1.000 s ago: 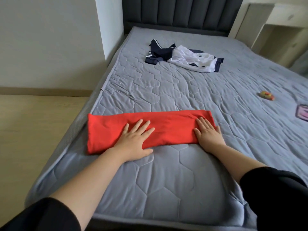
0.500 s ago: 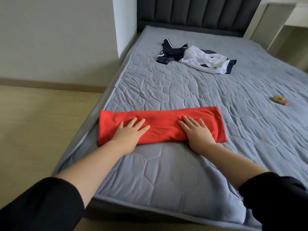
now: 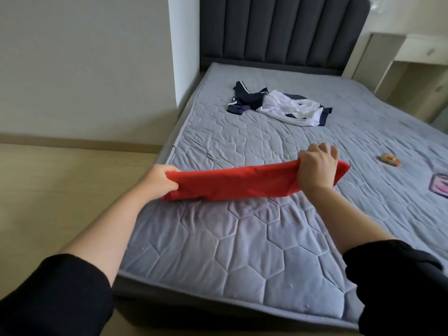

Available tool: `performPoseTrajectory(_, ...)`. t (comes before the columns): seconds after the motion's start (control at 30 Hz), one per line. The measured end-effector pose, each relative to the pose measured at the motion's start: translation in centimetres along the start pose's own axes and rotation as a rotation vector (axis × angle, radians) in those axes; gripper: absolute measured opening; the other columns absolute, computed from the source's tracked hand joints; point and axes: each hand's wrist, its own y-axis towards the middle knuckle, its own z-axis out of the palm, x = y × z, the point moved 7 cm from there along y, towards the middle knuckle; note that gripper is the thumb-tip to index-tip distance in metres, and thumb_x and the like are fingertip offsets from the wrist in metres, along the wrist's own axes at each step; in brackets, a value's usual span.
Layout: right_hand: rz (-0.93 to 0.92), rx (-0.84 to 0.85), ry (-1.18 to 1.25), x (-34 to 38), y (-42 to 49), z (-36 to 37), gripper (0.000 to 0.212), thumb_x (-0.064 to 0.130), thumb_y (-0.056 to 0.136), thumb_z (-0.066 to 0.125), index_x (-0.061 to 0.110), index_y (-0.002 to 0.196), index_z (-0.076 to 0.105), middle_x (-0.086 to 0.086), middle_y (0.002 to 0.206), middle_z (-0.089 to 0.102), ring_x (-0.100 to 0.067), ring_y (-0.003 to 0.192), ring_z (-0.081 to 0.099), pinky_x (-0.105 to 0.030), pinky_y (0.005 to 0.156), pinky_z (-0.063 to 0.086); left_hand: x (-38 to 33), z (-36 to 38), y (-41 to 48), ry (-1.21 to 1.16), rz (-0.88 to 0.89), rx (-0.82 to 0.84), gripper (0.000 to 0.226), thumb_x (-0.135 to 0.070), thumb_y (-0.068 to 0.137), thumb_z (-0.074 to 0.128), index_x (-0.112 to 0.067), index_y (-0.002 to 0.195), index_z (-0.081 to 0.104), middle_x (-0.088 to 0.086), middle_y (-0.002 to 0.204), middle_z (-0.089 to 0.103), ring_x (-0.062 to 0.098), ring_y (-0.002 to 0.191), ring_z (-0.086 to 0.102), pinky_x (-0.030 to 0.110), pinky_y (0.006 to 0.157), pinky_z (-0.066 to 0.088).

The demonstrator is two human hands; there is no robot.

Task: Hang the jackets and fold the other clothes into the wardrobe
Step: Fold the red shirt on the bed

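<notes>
A red garment (image 3: pixel 242 184), folded into a long strip, hangs just above the grey quilted mattress (image 3: pixel 230 243). My left hand (image 3: pixel 161 181) grips its left end near the mattress's left edge. My right hand (image 3: pixel 316 169) grips the strip close to its right end, and a short red tail sticks out past that hand. A crumpled navy and white garment (image 3: pixel 278 106) lies further up the bed, towards the dark headboard.
A small orange toy (image 3: pixel 389 160) and a pink item (image 3: pixel 440 187) lie on the right of the mattress. A dark padded headboard (image 3: pixel 278 32) stands at the far end, pale bedside furniture (image 3: pixel 412 69) at the right, wooden floor (image 3: pixel 60 190) at the left.
Both hands lay flat on the red strip on the mattress before. Now each grips an end and the strip is lifted off the bed.
</notes>
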Motion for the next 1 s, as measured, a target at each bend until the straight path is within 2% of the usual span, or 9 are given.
performPoseTrajectory(0.13,0.135,0.081,-0.038,-1.0,1.1,-1.0,0.016,0.000,0.075,0.050,0.012,0.064,0.054,-0.007,0.066,0.051,-0.032,0.091,0.051,-0.044,0.098,0.026,0.7,-0.9,0.2,-0.516,-0.165,0.265,0.035,0.016,0.075,0.060,-0.014,0.092,0.069,0.004,0.077,0.069,0.012,0.066,0.064,0.015,0.059,0.052)
performPoseTrajectory(0.2,0.172,0.169,-0.056,-1.3,1.3,-0.2,0.017,0.003,0.079,0.047,0.014,0.068,0.053,-0.007,0.071,0.056,-0.031,0.095,0.052,-0.046,0.102,0.026,1.8,-0.5,0.2,-0.569,-0.249,0.286,0.037,0.015,0.079,0.056,-0.011,0.102,0.068,0.002,0.077,0.071,0.011,0.062,0.066,0.015,0.056,0.052)
performPoseTrajectory(0.27,0.197,0.215,-0.072,-1.4,0.9,1.3,0.017,0.004,0.081,0.046,0.013,0.077,0.059,-0.010,0.085,0.065,-0.031,0.100,0.052,-0.047,0.106,0.026,3.7,-0.3,0.7,-0.466,-0.310,0.123,0.043,0.016,0.078,0.054,-0.008,0.112,0.066,0.008,0.083,0.069,0.017,0.061,0.059,0.018,0.053,0.048)
performPoseTrajectory(0.37,0.187,0.248,-0.093,-1.2,-0.7,4.5,0.026,0.006,0.085,0.046,0.011,0.106,0.061,-0.013,0.114,0.059,-0.032,0.118,0.044,-0.056,0.112,0.014,5.4,0.7,1.1,-0.209,-0.326,-0.086,0.048,0.010,0.077,0.058,-0.003,0.123,0.061,0.025,0.113,0.064,0.033,0.092,0.062,0.035,0.077,0.049)
performPoseTrajectory(0.5,0.118,0.403,-0.085,-0.1,-3.2,8.9,0.045,0.013,0.089,0.040,0.011,0.133,0.043,-0.011,0.138,0.043,-0.029,0.132,0.032,-0.056,0.114,0.012,1.8,2.5,0.4,0.325,0.013,-0.237,0.045,-0.004,0.080,0.059,-0.004,0.125,0.059,0.020,0.125,0.058,0.036,0.117,0.052,0.040,0.101,0.040)
performPoseTrajectory(0.57,0.075,0.436,-0.022,1.8,-3.8,10.1,0.046,0.019,0.091,0.038,0.012,0.136,0.041,-0.009,0.143,0.040,-0.027,0.136,0.029,-0.052,0.113,0.014,-1.7,5.4,-0.4,0.421,0.283,-0.214,0.039,-0.010,0.082,0.059,-0.006,0.121,0.063,0.016,0.126,0.058,0.034,0.121,0.049,0.041,0.103,0.037)
performPoseTrajectory(0.63,0.020,0.438,0.118,4.8,-4.3,10.5,0.042,0.026,0.095,0.036,0.013,0.134,0.043,-0.007,0.144,0.040,-0.024,0.139,0.026,-0.050,0.113,0.014,-3.8,9.0,-1.1,0.527,0.378,-0.101,0.040,-0.024,0.091,0.052,-0.013,0.130,0.057,0.010,0.138,0.051,0.029,0.134,0.037,0.041,0.108,0.031)
performPoseTrajectory(0.8,-0.116,0.553,0.313,9.4,-8.3,12.0,0.052,0.038,0.100,0.031,0.017,0.148,0.028,-0.004,0.158,0.022,-0.019,0.146,0.014,-0.047,0.117,0.004,-0.6,14.7,-1.5,0.703,0.232,0.248,0.051,-0.046,0.101,0.023,-0.035,0.150,0.020,-0.007,0.160,0.014,0.016,0.147,0.006,0.047,0.116,0.006)
performPoseTrajectory(1.0,-0.126,0.598,0.232,7.2,-10.4,13.6,0.054,0.042,0.101,0.024,0.024,0.152,0.017,0.001,0.160,0.013,-0.015,0.148,0.006,-0.046,0.118,0.000,2.4,12.7,-0.5,0.780,0.153,0.166,0.059,-0.055,0.096,0.025,-0.034,0.151,0.015,-0.007,0.160,0.009,0.018,0.147,0.001,0.051,0.116,0.000)
